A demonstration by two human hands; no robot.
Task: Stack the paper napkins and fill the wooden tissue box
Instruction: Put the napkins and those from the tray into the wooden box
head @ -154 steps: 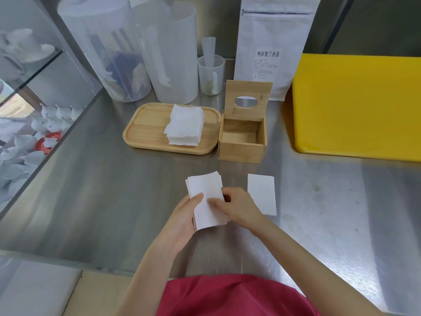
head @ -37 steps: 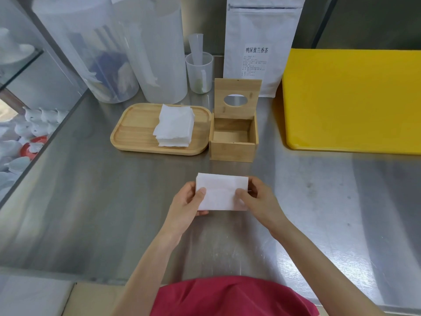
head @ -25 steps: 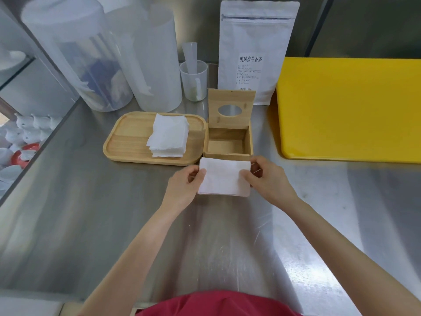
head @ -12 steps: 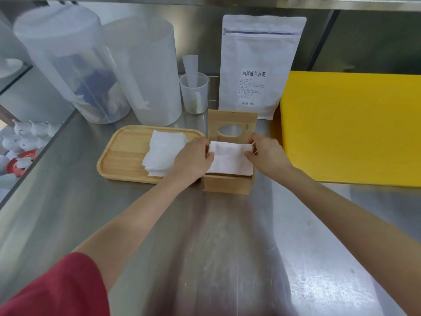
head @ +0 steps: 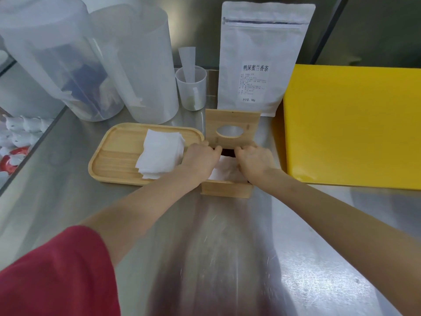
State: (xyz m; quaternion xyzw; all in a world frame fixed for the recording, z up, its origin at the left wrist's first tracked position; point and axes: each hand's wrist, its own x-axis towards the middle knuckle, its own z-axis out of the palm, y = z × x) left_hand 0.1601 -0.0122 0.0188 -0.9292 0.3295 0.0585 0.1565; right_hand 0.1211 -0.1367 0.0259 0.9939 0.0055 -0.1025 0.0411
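The wooden tissue box (head: pixel 226 190) stands open on the steel counter, its lid (head: pixel 232 128) with an oval hole tilted up at the back. A small stack of white napkins (head: pixel 224 172) sits inside the box, partly hidden by my hands. My left hand (head: pixel 200 160) reaches into the box from the left and my right hand (head: pixel 255 160) from the right, fingers curled down on the stack's ends. A loose pile of white napkins (head: pixel 160 153) lies on the wooden tray (head: pixel 114 156) to the left.
A yellow board (head: pixel 355 124) lies right of the box. Behind stand a white tea pouch (head: pixel 259 58), a small plastic cup (head: pixel 191 87) and two large translucent containers (head: pixel 141 65). White cups show through glass at the left (head: pixel 20 128).
Both hands carried the napkin stack from the near counter forward to the box and have lowered it inside. The camera moved closer.
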